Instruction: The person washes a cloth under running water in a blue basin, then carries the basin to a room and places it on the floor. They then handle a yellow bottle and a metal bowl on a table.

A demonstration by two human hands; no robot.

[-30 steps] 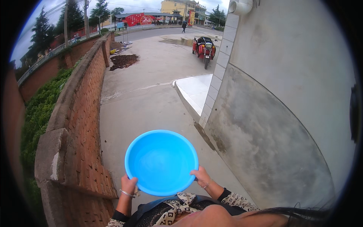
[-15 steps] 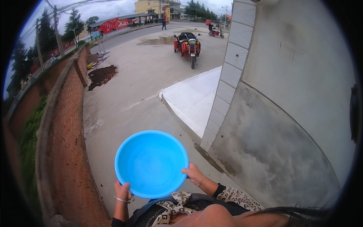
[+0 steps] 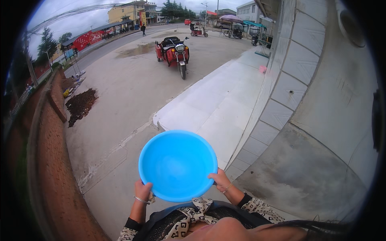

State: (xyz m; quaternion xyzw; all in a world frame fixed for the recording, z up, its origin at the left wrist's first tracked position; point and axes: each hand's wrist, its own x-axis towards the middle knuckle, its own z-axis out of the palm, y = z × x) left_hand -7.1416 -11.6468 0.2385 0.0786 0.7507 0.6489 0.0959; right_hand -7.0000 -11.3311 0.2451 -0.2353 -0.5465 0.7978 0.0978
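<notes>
A round, light-blue plastic basin [image 3: 177,164] is held up in front of my waist, its open top facing me. My left hand [image 3: 143,190] grips its lower left rim with the thumb on the inside; a bracelet circles that wrist. On the right side of the rim, my right hand [image 3: 219,179] is closed with its thumb over the edge. The other fingers of both hands are partly hidden behind the basin. Nothing solid shows inside it; whether it has water in it I cannot tell.
Along the left runs a low brick wall [image 3: 54,160], with a dark brown heap [image 3: 81,105] beyond it. A tiled wall corner [image 3: 277,120] rises at right, beside a raised white paved step [image 3: 213,108]. Ahead stands a red three-wheeler [image 3: 173,54]; a person [image 3: 143,29] is farther off.
My view has swung right and moved forward, bringing more of the white step and the tiled building side into sight. Both hands keep their hold on the basin.
</notes>
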